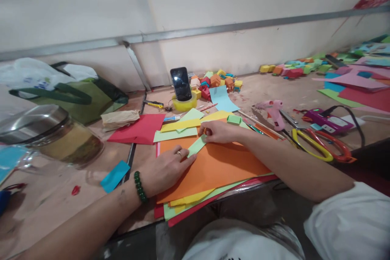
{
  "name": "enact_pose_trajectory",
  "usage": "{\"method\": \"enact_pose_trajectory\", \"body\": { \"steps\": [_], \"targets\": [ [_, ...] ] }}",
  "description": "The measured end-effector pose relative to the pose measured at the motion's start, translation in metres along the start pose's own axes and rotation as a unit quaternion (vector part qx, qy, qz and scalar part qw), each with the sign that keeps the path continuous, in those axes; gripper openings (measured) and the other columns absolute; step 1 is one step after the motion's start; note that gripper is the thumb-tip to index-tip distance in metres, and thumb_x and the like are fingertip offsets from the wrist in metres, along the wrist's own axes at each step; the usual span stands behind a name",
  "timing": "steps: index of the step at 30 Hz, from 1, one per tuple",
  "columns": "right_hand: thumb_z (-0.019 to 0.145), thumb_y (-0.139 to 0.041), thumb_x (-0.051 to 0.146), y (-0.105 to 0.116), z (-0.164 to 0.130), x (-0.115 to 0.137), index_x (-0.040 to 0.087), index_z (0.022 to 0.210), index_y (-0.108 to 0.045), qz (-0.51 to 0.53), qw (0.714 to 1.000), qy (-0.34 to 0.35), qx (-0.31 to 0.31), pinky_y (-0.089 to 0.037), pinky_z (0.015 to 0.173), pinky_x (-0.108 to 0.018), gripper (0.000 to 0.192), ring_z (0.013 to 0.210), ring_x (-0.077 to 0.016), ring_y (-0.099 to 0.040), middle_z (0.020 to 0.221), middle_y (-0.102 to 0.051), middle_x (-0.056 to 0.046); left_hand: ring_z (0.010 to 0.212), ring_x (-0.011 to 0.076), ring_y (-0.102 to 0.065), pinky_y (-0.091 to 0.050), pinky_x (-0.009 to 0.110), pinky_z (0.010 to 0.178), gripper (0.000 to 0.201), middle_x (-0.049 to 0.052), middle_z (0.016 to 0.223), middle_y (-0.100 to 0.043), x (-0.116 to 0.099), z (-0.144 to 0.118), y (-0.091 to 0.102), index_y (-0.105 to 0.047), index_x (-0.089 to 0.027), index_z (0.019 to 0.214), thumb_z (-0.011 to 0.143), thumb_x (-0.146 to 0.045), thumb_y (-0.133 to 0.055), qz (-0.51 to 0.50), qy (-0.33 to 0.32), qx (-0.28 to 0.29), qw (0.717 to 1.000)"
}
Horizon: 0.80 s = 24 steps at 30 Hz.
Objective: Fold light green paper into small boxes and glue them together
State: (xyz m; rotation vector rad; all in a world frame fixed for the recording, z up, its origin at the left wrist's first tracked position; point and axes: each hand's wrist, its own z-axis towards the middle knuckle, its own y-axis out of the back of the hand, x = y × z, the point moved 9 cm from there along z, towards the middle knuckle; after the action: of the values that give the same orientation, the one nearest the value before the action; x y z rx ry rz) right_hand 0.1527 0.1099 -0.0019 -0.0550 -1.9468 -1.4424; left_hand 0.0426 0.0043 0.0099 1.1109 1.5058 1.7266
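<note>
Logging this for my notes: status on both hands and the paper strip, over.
Left hand and right hand both pressing light green strip flat on orange sheet. Scissors and glue gun lie off right, clear.

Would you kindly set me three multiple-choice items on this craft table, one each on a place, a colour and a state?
1. Where does the phone stand?
A. in a tape roll
B. on the green bag
C. beside the scissors

2. What colour is the strip under both hands?
A. red
B. light green
C. blue

3. How does the strip lie?
A. curled upright
B. lifted in the air
C. flat on the orange sheet

Answers: 1 A, the phone stands propped in the yellow roll. 2 B, it is pale green. 3 C, left hand and right hand press it to the sheet.
</note>
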Motion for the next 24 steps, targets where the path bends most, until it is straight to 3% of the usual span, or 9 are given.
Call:
{"method": "enact_pose_trajectory", "body": {
  "steps": [5,10,15,20,24],
  "targets": [
    [0.075,-0.062,0.022,-0.002,0.001,-0.003,0.019,0.101,-0.065,0.009,1.0,0.006,-0.002,-0.038,0.059,-0.021,0.026,0.063,-0.0121,-0.053,0.077,-0.061,0.001,0.104,0.0233,-0.055,-0.049,0.036,0.091,0.029,0.014,0.12,-0.06,0.001,-0.003,0.006,-0.057,-0.013,0.114,0.09,-0.012,-0.041,-0.074,0.014,-0.032,0.997],
    [0.075,-0.061,0.02,-0.002,0.0,-0.001,0.019,0.101,-0.064,0.003,1.0,-0.006,0.006,-0.037,0.057,-0.021,0.026,0.062,-0.0118,-0.052,0.075,-0.06,0.001,0.101,0.0239,-0.055,-0.051,0.037,0.086,0.038,0.013,0.108,-0.062,0.009,-0.001,0.006,-0.051,-0.013,0.124,0.087,-0.016,-0.045,-0.158,0.065,-0.013,0.985],
    [0.074,-0.062,0.02,0.0,-0.003,0.001,0.021,0.1,-0.065,-0.02,1.0,-0.013,-0.006,-0.037,0.058,-0.021,0.026,0.067,-0.0135,-0.055,0.081,-0.063,-0.001,0.102,0.0261,-0.054,-0.05,0.041,0.089,0.027,0.014,0.11,-0.06,0.008,0.002,0.011,-0.06,-0.015,0.108,0.087,-0.021,-0.045,-0.175,0.086,-0.01,0.981],
    [0.07,-0.06,0.009,0.007,-0.008,0.029,0.018,0.094,-0.067,-0.054,0.995,0.032,-0.073,-0.037,0.063,-0.022,0.027,0.077,-0.0154,-0.056,0.09,-0.065,-0.004,0.105,0.0274,-0.053,-0.05,0.043,0.088,0.025,0.014,0.116,-0.057,0.008,0.001,0.01,-0.061,-0.016,0.106,0.086,-0.023,-0.048,-0.163,0.099,-0.012,0.982],
    [0.079,-0.059,0.021,-0.005,-0.002,0.04,0.015,0.08,-0.067,-0.014,0.999,0.028,-0.039,-0.034,0.058,-0.022,0.01,0.069,-0.0138,-0.055,0.075,-0.065,-0.003,0.103,0.0262,-0.054,-0.05,0.04,0.088,0.024,0.013,0.113,-0.059,0.011,0.001,0.009,-0.063,-0.017,0.104,0.085,-0.022,-0.05,-0.165,0.107,-0.016,0.98]
  ]
}}
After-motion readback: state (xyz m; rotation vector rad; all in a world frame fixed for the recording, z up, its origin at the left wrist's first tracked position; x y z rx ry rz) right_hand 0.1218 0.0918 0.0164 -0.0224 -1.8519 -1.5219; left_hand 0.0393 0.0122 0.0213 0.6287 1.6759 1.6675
